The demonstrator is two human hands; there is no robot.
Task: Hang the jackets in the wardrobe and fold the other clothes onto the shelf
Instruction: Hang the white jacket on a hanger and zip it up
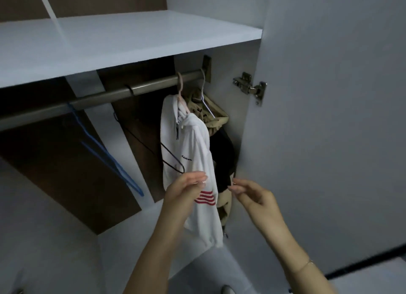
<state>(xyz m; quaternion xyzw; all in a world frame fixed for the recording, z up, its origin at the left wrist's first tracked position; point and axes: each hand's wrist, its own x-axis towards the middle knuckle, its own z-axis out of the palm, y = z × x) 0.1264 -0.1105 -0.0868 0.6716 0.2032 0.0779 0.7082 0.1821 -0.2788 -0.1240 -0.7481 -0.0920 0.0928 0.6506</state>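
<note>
Jacket (193, 144) on rail, sleeve touching L hand (186, 189); R hand (248, 193) beside.

Your two hands are raised at a white jacket hanging in the open wardrobe.

Your left hand (186, 189) touches the white zip-up jacket with red stripes (193, 153), fingers fairly straight against the cloth just above the stripes. Your right hand (252, 194) is just beside it, fingertips pinched together near a beige jacket (216, 120) behind. Both hang from the round metal rail (114, 93) under the white shelf (131, 36). A bare blue wire hanger (105, 153) hangs further left, well apart.
</note>
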